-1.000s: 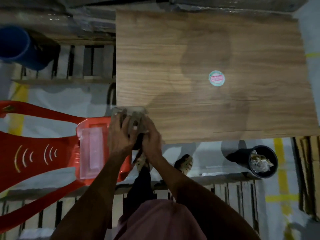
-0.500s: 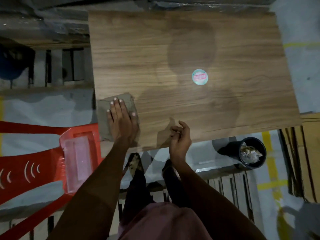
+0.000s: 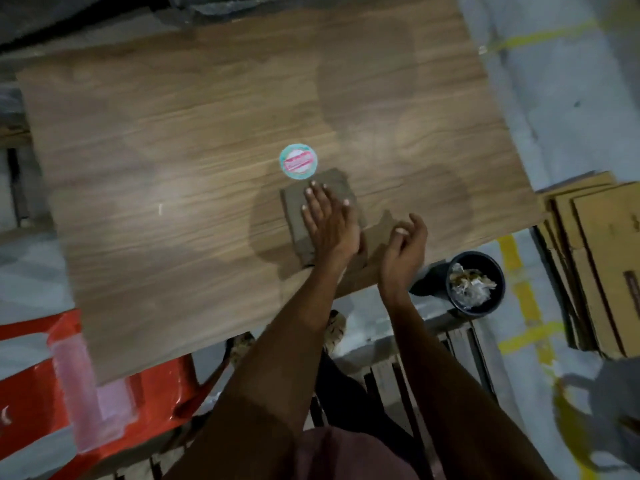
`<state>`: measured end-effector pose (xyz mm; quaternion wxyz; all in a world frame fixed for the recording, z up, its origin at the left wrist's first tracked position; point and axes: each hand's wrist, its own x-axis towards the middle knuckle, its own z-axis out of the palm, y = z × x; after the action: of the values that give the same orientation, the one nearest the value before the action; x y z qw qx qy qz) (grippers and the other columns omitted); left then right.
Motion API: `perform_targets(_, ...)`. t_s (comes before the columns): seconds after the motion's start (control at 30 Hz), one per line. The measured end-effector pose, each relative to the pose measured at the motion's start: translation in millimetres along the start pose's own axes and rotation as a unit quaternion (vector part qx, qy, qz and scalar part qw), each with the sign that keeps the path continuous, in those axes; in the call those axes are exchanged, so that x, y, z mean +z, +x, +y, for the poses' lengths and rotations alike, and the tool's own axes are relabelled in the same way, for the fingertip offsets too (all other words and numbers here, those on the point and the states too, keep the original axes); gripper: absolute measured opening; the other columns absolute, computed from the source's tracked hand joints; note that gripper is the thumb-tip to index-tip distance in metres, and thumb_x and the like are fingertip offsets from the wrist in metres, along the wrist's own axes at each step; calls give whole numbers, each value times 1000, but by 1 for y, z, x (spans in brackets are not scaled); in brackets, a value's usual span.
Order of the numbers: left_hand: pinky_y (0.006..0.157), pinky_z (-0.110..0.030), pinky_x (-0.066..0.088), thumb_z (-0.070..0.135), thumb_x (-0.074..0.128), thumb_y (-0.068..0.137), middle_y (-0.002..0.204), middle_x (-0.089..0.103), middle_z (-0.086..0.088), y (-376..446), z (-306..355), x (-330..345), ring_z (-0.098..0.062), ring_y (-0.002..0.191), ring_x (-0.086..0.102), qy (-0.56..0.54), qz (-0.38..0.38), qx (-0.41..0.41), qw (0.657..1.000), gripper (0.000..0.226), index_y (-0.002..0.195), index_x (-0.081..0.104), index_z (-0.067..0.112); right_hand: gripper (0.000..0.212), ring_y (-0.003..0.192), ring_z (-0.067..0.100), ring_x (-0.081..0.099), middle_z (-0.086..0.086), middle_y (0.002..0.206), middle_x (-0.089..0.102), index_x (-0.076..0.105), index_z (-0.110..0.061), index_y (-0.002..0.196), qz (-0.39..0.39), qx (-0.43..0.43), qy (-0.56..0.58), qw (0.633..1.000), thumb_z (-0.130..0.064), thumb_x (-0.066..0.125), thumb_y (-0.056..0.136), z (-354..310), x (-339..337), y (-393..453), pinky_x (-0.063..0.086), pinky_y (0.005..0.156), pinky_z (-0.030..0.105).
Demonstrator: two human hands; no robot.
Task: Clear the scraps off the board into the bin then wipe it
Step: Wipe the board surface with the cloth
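While the left hand (image 3: 329, 223) presses flat, fingers straight, on the cloth (image 3: 322, 216) just below the round sticker (image 3: 298, 163), the risks, as a guess: cloth bunching under the palm and streaking, or catching the sticker's edge and lifting it. Right hand (image 3: 403, 251) hovers right of the sticker at the board's (image 3: 173, 202) near edge, fingers loosely curled, holding nothing. One small pale fleck (image 3: 160, 208) lies well left of the sticker, possibly a missed scrap. Counts: one board, one cloth, one sticker, one bin (image 3: 474, 282) with scraps, below-right of the sticker, off the board.
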<state>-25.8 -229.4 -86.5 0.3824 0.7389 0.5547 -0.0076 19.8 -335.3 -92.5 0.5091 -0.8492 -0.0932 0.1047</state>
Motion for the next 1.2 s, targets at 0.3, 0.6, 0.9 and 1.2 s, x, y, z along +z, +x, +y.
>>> perform_targets(0.3, 119, -27, 22, 50, 14, 111, 164, 32, 4, 22, 139, 46, -17, 151, 31, -490, -228, -48, 840, 61, 163, 18, 19, 57, 157, 31, 19, 9, 170, 24, 29, -19, 160, -89, -103, -279, 951, -44, 31, 109, 26, -23, 142, 20, 121, 53)
perform_targets(0.6, 108, -30, 49, 30, 40, 107, 139, 65, -13, 38, 102, 52, -23, 130, 60, -313, 52, 129, 939, 47, 139, 60, 3, 65, 159, 34, -4, 6, 174, 3, 8, -26, 165, -133, -68, -431, 890, -55, 20, 108, 32, -46, 231, 9, 120, 66)
perform_targets(0.9, 124, -53, 16, 51, 41, 100, 166, 24, -24, 48, -60, -20, -42, 155, 19, 170, 201, 79, 961, 71, 158, 33, 12, 64, 159, 34, 5, 11, 173, 6, 12, -17, 165, -58, 22, -419, 906, -48, 21, 110, 30, -58, 300, 9, 121, 62)
perform_targets(1.2, 125, -55, 12, 48, 31, 100, 171, 15, -14, 40, -141, -87, -38, 157, 13, 204, 207, 6, 957, 66, 160, 29, 21, 65, 158, 40, 3, 17, 172, 4, 10, -11, 164, -33, 24, -426, 904, -43, 19, 109, 11, -11, 307, 7, 124, 58)
